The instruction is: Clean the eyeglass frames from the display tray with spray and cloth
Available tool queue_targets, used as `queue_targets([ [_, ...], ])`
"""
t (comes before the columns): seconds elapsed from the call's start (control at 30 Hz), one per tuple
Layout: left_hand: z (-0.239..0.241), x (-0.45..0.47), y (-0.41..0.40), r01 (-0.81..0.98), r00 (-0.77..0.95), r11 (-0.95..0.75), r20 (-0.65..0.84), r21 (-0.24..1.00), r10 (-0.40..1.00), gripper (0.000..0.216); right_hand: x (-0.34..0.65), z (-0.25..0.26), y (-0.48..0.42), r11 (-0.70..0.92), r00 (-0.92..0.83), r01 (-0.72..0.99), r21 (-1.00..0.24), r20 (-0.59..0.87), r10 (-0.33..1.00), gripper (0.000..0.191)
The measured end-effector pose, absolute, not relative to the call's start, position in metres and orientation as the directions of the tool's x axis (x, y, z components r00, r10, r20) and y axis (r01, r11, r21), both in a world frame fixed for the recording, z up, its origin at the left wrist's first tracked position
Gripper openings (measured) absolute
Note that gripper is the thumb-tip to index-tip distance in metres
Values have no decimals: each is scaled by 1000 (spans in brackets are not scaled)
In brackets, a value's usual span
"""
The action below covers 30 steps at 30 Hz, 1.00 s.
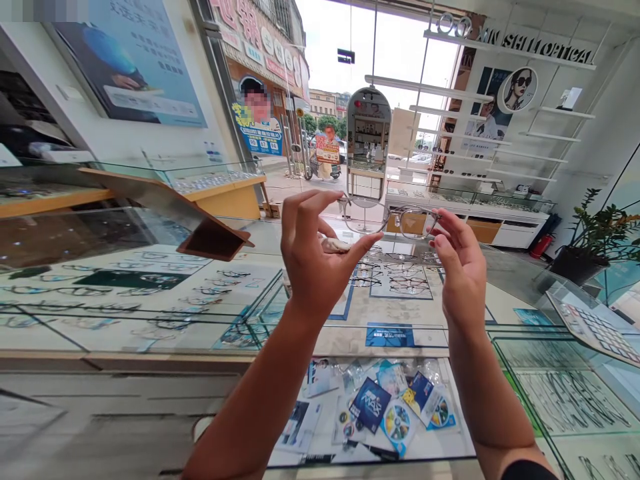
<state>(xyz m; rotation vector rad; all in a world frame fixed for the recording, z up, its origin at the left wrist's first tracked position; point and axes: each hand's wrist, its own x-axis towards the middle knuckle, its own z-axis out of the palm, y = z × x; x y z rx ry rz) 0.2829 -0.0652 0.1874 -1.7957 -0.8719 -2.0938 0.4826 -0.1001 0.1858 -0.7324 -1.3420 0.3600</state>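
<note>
My left hand (313, 260) pinches the left rim of the thin-framed, clear-lensed eyeglasses (399, 219), a crumpled white cloth (336, 246) tucked in its palm. My right hand (464, 277) pinches their right end, above the glass-topped display counter (340, 343).

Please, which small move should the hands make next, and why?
Perhaps bring the crumpled white cloth to a lens: it seems tucked in the left hand, close to the glasses, which both hands hold up, the right hand at one end, so wiping looks easy.
</note>
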Motion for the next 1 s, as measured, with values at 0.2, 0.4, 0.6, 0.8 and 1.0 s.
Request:
queue_targets([
  [0.2,182,283,-56,514,-221,-808,955,288,199,66,482,185,-99,744,248,132,-655,748,615,34],
  [0.4,175,281,-36,472,-232,-836,954,282,191,67,479,187,-105,788,284,200,-583,804,523,29],
  [0.6,176,280,-41,449,-195,-832,944,327,266,66,481,187,-103,777,295,259,-574,813,502,26],
  [0.8,178,277,-48,436,-180,-826,934,357,308,58,484,187,-97,743,332,136,-655,737,589,22],
  [1.0,182,280,-51,482,-167,-806,940,342,299,65,484,189,-96,727,336,8,-687,687,645,20],
])
